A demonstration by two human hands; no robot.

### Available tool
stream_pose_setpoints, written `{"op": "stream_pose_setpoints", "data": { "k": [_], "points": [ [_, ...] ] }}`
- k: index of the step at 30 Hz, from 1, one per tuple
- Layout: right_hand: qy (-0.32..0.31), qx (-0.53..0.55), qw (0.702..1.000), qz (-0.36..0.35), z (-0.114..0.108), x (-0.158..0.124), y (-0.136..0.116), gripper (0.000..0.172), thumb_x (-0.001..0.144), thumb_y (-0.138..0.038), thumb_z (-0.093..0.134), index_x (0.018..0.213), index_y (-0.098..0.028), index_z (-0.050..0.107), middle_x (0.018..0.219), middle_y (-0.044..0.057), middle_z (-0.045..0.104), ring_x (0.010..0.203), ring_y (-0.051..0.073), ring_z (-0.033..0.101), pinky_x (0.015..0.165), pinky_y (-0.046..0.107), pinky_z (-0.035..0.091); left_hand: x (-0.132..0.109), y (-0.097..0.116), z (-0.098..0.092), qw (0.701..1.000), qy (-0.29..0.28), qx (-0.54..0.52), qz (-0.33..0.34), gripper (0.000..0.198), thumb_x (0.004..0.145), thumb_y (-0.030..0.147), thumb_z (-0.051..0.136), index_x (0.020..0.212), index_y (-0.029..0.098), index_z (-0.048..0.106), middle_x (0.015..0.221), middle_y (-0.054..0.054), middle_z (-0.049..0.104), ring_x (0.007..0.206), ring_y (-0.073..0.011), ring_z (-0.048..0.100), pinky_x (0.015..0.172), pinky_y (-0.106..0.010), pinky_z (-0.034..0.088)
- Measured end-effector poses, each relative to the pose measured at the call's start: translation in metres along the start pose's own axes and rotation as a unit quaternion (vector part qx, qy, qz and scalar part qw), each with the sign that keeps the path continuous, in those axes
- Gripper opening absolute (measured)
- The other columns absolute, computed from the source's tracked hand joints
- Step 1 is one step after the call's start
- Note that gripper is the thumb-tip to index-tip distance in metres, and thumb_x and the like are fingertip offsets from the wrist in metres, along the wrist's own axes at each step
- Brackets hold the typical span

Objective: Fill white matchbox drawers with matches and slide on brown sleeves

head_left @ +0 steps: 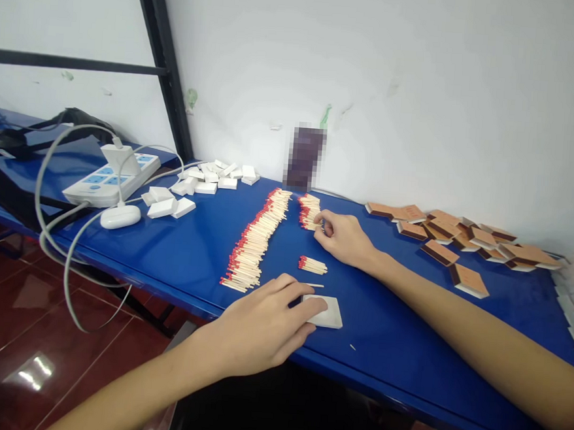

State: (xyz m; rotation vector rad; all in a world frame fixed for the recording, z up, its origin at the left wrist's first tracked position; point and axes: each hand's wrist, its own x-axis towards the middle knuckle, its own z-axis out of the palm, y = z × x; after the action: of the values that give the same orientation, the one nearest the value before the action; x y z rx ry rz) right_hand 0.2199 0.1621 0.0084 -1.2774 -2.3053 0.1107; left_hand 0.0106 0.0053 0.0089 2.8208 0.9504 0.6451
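Note:
My left hand [272, 322] is closed on a white matchbox tray [330, 315] near the table's front edge, its fingers over the tray's left side. My right hand [347, 239] is curled at the bare ends of a short row of red-tipped matches [308, 210], thumb and forefinger closed on some of them. Between the two hands lies a small bundle of matches [313, 265]. A single match [315, 285] rests just beyond the tray, its left end close to my left fingers. A long slanting row of matches [253, 242] lies left of my right hand.
Several white trays [211, 178] are heaped at the back left, beside a power strip [112, 183] with a looping white cable and a white adapter [120, 217]. Brown matchbox sleeves [443, 227] are scattered at the right. A thin splinter [352, 347] lies near the front edge.

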Motion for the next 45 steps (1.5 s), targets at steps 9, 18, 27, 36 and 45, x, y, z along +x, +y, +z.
{"op": "stream_pose_setpoints", "data": {
  "k": [9,18,27,36,45],
  "points": [
    [-0.009,0.012,1.000,-0.024,0.0025,-0.0006,0.0029,0.014,0.079,-0.023,0.052,0.086,-0.018,0.063,0.064,-0.002,0.053,0.057,0.014,0.048,0.061,0.026,0.033,0.0003,0.0008,-0.0007,0.999,-0.005,0.043,-0.002,0.022,0.100,0.023,0.046,0.117,0.018,0.058,0.137,-0.014,0.054,0.114,-0.0277,0.053,0.096,-0.047,0.052],
    [-0.027,0.093,0.995,0.001,0.0021,0.0012,0.0048,0.009,0.077,-0.026,0.054,0.078,-0.020,0.061,0.058,-0.005,0.048,0.055,0.012,0.046,0.060,0.026,0.034,0.0005,0.0019,-0.0034,0.998,-0.023,0.051,-0.007,0.022,0.099,0.021,0.046,0.119,0.019,0.057,0.141,-0.015,0.052,0.114,-0.0281,0.053,0.097,-0.048,0.052],
    [-0.044,0.097,0.994,0.011,-0.0003,0.0001,0.0020,0.011,0.078,-0.027,0.055,0.077,-0.019,0.062,0.060,-0.004,0.052,0.057,0.013,0.048,0.059,0.025,0.033,0.0003,0.0017,-0.0030,0.997,-0.045,0.068,-0.012,0.025,0.101,0.023,0.043,0.122,0.018,0.056,0.144,-0.014,0.049,0.116,-0.0284,0.049,0.099,-0.048,0.051],
    [-0.014,0.057,0.998,-0.025,0.0016,-0.0048,-0.0012,0.008,0.076,-0.023,0.056,0.074,-0.019,0.063,0.059,-0.003,0.056,0.055,0.012,0.048,0.059,0.025,0.033,0.0004,0.0022,-0.0032,0.996,-0.046,0.075,-0.012,0.027,0.101,0.023,0.042,0.124,0.019,0.055,0.145,-0.014,0.049,0.115,-0.0288,0.049,0.098,-0.048,0.050],
    [-0.008,0.045,0.999,-0.026,0.0021,-0.0037,-0.0010,0.008,0.075,-0.021,0.058,0.080,-0.019,0.063,0.062,-0.003,0.057,0.055,0.012,0.047,0.058,0.025,0.032,-0.0005,0.0022,-0.0032,0.996,-0.045,0.082,-0.006,0.028,0.100,0.023,0.044,0.126,0.020,0.054,0.146,-0.014,0.048,0.114,-0.0286,0.050,0.097,-0.047,0.050]
  ]
}}
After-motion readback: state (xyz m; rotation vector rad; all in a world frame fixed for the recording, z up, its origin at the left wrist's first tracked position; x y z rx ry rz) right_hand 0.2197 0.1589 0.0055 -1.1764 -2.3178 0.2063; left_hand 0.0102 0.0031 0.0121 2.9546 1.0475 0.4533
